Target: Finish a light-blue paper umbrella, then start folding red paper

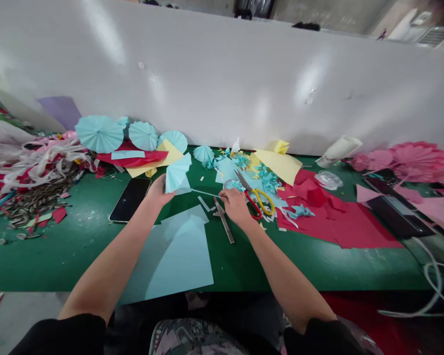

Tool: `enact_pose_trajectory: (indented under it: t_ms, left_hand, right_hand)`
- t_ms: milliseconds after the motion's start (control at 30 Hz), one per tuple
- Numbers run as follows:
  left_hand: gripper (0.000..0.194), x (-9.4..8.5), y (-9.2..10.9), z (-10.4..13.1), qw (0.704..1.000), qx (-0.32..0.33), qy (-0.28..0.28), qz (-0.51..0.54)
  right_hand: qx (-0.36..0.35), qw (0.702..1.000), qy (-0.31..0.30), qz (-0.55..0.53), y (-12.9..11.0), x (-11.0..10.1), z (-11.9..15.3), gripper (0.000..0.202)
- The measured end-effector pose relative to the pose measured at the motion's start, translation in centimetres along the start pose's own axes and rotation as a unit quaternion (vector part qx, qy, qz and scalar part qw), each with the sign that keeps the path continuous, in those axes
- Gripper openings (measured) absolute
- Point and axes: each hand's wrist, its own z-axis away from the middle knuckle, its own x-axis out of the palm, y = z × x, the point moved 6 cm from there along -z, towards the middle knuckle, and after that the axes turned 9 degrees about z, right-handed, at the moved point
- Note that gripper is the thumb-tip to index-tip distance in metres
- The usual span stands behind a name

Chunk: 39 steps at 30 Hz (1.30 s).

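My left hand [160, 191] is closed on a pleated light-blue paper fan [177, 171], held upright above the green table. A thin light-blue strip [205, 192] runs from beside the fan to my right hand [234, 199], whose fingers pinch its end. Just under my right hand lies a narrow metal blade or ruler [225, 224], its far tip near the fingers. Scissors [259, 199] with red and yellow handles rest right beside that hand, partly hidden by it. Flat light-blue sheets [177, 256] lie between my forearms, near small cut strips [204, 203].
A black phone [130, 199] lies left of my left hand. Round blue pleated rosettes [99, 134] lean along the white partition. Ribbons and wire pieces [33, 197] heap at far left. Red paper [348, 227], pink fans [414, 160] and a dark device [399, 214] occupy the right.
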Motion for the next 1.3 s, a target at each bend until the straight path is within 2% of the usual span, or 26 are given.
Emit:
enact_pose_trajectory:
  t_ms: [100, 267, 467, 567, 700, 767, 933, 1133, 1300]
  left_hand:
    - [0.025, 0.1, -0.1, 0.4, 0.999, -0.034, -0.012, 0.028]
    - [0.025, -1.0, -0.6, -0.4, 0.994, -0.078, -0.017, 0.069]
    - [0.025, -1.4, -1.4, -0.6, 0.989, -0.123, -0.015, 0.078]
    - [0.025, -1.2, -1.9, -0.3, 0.986, -0.147, -0.036, 0.068]
    - [0.027, -0.9, -2.5, 0.0, 0.978, -0.17, -0.097, 0.073]
    - [0.027, -0.8, -2.7, 0.0, 0.973, -0.176, -0.127, 0.073]
    - [0.03, -0.6, -3.3, 0.5, 0.965, -0.194, -0.171, 0.042]
    - [0.031, 0.1, -4.5, 1.6, 0.953, -0.226, -0.2, -0.026]
    - [0.032, 0.5, -5.2, 2.6, 0.946, -0.242, -0.199, -0.086]
  right_hand:
    - [0.015, 0.998, 0.016, -0.058, 0.4, -0.4, -0.1, 0.019]
    - [0.076, 0.98, 0.061, -0.172, 1.4, -1.1, -0.1, 0.012]
    - [0.147, 0.923, 0.103, -0.341, 3.2, -1.4, -0.5, 0.02]
    - [0.141, 0.895, 0.112, -0.409, 2.9, -1.7, -0.6, 0.019]
    - [0.104, 0.856, 0.113, -0.494, 1.6, -2.6, -0.2, 0.016]
    - [0.08, 0.863, 0.106, -0.487, 0.9, -3.2, 0.1, 0.013]
    - [0.055, 0.909, 0.112, -0.397, 0.0, -4.1, 0.7, 0.013]
    - [0.022, 0.909, 0.152, -0.388, -0.5, -4.9, 0.9, 0.011]
    - [-0.005, 0.915, 0.175, -0.363, -0.9, -5.4, 1.2, 0.01]
